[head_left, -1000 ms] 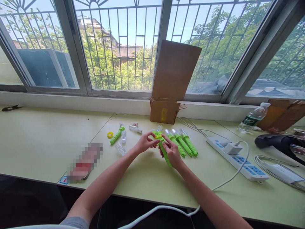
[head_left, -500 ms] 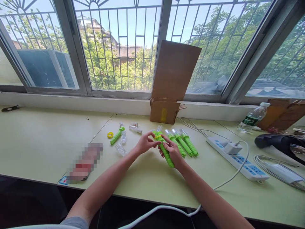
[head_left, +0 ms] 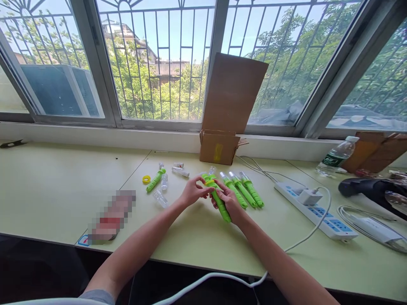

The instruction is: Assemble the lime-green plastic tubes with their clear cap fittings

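Note:
Both my hands hold one green plastic stick [head_left: 222, 207] with a clear tip, just above the pale green table [head_left: 63, 190]. My left hand [head_left: 192, 191] pinches its upper end near a yellow ring. My right hand [head_left: 229, 202] grips the shaft from the right. Three more assembled green sticks [head_left: 243, 189] lie side by side just right of my hands. Left of my hands lie another green stick [head_left: 155, 181], a loose yellow ring [head_left: 146, 179] and several small clear caps [head_left: 160, 198].
An open cardboard box [head_left: 219, 146] stands at the back by the window sill. A white power strip [head_left: 318, 212] with a plugged charger and cables lies to the right, with a water bottle [head_left: 337, 156] and a black device [head_left: 369, 188] beyond. A blurred packet [head_left: 112, 216] lies front left.
The green stick in my hands has turned slightly and its lower end sits a little further right; my hands have barely shifted.

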`<state>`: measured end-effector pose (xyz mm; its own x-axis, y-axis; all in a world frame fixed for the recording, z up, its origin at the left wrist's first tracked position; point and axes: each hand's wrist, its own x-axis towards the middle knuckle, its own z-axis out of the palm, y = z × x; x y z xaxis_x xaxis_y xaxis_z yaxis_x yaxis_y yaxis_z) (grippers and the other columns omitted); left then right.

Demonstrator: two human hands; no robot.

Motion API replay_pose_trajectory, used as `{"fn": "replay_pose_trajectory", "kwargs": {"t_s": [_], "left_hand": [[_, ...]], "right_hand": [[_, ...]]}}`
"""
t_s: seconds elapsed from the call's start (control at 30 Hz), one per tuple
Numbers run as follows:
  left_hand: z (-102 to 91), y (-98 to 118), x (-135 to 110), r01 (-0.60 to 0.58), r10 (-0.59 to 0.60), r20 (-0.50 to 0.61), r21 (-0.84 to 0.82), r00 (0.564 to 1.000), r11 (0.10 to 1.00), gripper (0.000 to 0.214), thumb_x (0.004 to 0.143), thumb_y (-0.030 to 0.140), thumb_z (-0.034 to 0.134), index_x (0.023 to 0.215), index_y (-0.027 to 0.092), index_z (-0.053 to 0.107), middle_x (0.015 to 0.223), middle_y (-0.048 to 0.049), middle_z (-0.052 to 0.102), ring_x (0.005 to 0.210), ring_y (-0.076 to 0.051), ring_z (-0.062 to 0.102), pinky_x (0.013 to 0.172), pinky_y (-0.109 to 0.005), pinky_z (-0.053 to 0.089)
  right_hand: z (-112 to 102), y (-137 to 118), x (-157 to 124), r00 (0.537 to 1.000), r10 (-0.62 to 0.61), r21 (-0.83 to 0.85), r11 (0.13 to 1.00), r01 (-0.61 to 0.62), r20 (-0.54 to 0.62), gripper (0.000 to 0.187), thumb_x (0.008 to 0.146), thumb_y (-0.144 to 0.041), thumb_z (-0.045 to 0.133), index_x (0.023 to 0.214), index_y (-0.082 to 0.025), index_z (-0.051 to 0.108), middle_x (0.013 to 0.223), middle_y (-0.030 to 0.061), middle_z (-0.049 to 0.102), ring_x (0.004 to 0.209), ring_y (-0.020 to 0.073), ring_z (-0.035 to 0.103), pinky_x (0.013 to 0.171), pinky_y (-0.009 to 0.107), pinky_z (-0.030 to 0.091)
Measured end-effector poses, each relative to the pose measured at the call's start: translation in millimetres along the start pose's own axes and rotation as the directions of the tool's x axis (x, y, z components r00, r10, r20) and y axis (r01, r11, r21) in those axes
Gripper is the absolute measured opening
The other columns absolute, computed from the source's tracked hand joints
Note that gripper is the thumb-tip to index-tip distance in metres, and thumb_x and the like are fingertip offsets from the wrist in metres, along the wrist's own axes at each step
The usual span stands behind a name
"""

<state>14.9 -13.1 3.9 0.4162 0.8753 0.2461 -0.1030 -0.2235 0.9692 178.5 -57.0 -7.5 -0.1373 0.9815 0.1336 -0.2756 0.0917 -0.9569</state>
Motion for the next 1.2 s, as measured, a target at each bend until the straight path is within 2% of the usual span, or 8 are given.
{"fn": "replay_pose_trajectory", "kwargs": {"t_s": [0.17, 0.27, 0.4, 0.63, 0.8, 1.07, 1.13, 1.2], "left_hand": [[-1.2, -3, 0, -0.070, 0.079, -0.037, 0.206, 0.996, 0.976, 0.051, 0.064, 0.057, 0.074, 0.085, 0.017, 0.051, 0.056, 0.0015, 0.063, 0.050, -0.014, 0.063, 0.047, -0.021, 0.046], [-2.2, -6, 1, -0.101, 0.109, -0.019, 0.240, 0.994, 0.966, 0.050, 0.065, 0.057, 0.074, 0.086, 0.018, 0.050, 0.058, 0.0017, 0.065, 0.052, -0.014, 0.063, 0.048, -0.021, 0.046], [-0.4, -8, 1, -0.087, 0.088, 0.000, 0.150, 0.996, 0.985, 0.050, 0.065, 0.055, 0.074, 0.085, 0.018, 0.048, 0.060, 0.0003, 0.066, 0.053, -0.015, 0.064, 0.050, -0.023, 0.048], [7.5, -3, -2, -0.043, 0.043, -0.004, -0.093, 0.999, 0.995, 0.049, 0.066, 0.051, 0.076, 0.083, 0.018, 0.045, 0.060, -0.0005, 0.067, 0.056, -0.016, 0.067, 0.058, -0.029, 0.055], [5.1, -3, -1, -0.074, 0.069, -0.051, -0.100, 0.996, 0.992, 0.048, 0.063, 0.049, 0.079, 0.080, 0.016, 0.047, 0.065, -0.0022, 0.069, 0.060, -0.016, 0.067, 0.059, -0.027, 0.054], [3.4, -9, -1, -0.179, 0.174, -0.078, -0.058, 0.982, 0.982, 0.044, 0.066, 0.046, 0.078, 0.080, 0.017, 0.048, 0.073, -0.0042, 0.071, 0.064, -0.017, 0.069, 0.058, -0.028, 0.055], [2.8, -9, -1, -0.215, 0.213, -0.092, -0.008, 0.973, 0.977, 0.043, 0.066, 0.046, 0.078, 0.080, 0.017, 0.049, 0.074, -0.0040, 0.072, 0.064, -0.018, 0.069, 0.058, -0.029, 0.056], [0.7, -9, -2, -0.257, 0.265, -0.133, 0.076, 0.955, 0.963, 0.041, 0.066, 0.045, 0.078, 0.079, 0.018, 0.051, 0.075, -0.0040, 0.072, 0.068, -0.019, 0.071, 0.062, -0.031, 0.058]], "right_hand": [[0, -1, 1, 0.998, 0.055, 0.065, 0.996, -0.056, 0.008, 0.072, 0.079, -0.037, 0.066, 0.142, -0.019, 0.037, 0.070, 0.0008, 0.061, 0.050, 0.0127, 0.053, 0.043, 0.023, 0.038], [1, -1, 2, 0.997, 0.070, 0.107, 0.992, -0.071, 0.015, 0.066, 0.078, -0.035, 0.066, 0.138, -0.020, 0.042, 0.069, 0.0001, 0.059, 0.048, 0.0120, 0.051, 0.041, 0.022, 0.035], [1, -1, 2, 0.997, 0.080, 0.133, 0.988, -0.081, 0.017, 0.059, 0.077, -0.034, 0.066, 0.131, -0.020, 0.047, 0.069, 0.0000, 0.058, 0.047, 0.0112, 0.049, 0.040, 0.022, 0.033], [-1, 0, 4, 0.994, 0.085, 0.167, 0.981, -0.094, 0.063, 0.057, 0.077, -0.035, 0.067, 0.129, -0.021, 0.050, 0.068, -0.0002, 0.057, 0.047, 0.0104, 0.048, 0.041, 0.021, 0.032], [-1, -2, 5, 0.994, 0.084, 0.153, 0.984, -0.095, 0.075, 0.061, 0.078, -0.036, 0.067, 0.133, -0.021, 0.048, 0.071, 0.0009, 0.059, 0.049, 0.0104, 0.049, 0.041, 0.021, 0.034], [6, -10, 0, 0.998, 0.017, -0.074, 0.997, -0.013, 0.060, 0.076, 0.075, -0.037, 0.070, 0.142, -0.020, 0.039, 0.074, 0.0003, 0.060, 0.048, 0.0114, 0.052, 0.041, 0.024, 0.040], [7, -9, -2, 0.999, -0.008, -0.195, 0.981, 0.018, 0.052, 0.076, 0.076, -0.038, 0.069, 0.143, -0.019, 0.038, 0.075, 0.0004, 0.061, 0.048, 0.0119, 0.053, 0.042, 0.025, 0.042], [7, -5, -1, 0.999, -0.040, -0.367, 0.929, 0.050, 0.035, 0.073, 0.079, -0.040, 0.065, 0.143, -0.019, 0.039, 0.076, 0.0014, 0.062, 0.048, 0.0128, 0.054, 0.042, 0.026, 0.042]]}}
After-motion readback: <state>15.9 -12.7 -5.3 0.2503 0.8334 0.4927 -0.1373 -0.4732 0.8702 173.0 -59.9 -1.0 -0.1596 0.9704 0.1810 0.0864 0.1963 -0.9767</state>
